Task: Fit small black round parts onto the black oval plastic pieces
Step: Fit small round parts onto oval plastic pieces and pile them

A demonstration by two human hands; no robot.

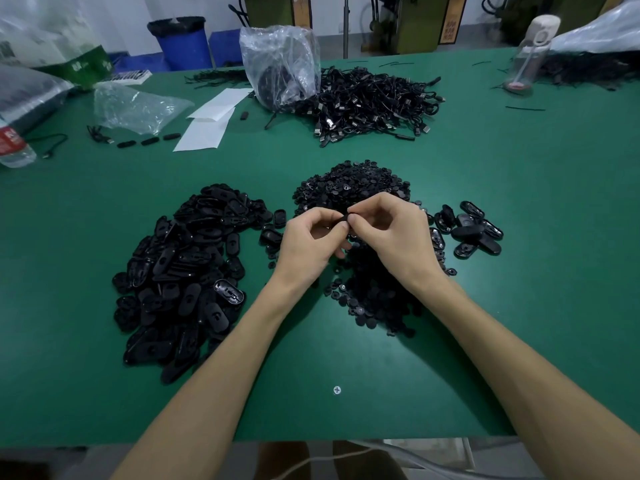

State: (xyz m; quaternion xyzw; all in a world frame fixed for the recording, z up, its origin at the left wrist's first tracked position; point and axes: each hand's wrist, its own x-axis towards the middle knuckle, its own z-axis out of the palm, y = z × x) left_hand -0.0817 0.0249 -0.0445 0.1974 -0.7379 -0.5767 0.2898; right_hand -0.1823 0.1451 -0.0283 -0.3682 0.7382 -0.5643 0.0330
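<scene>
Left hand (311, 240) and right hand (391, 233) (fingers curled) pinch one oval piece (341, 221).

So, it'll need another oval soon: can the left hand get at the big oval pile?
Probably yes: the oval pile lies beside the left hand, nothing between, though it holds a piece.

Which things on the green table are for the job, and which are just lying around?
For the job: left hand, right hand, black piece pinched between them, pile of oval pieces, heap of round parts.
Just lying about: cable pile, clear plastic bag, white paper sheets, water bottle, blue bin.
</scene>
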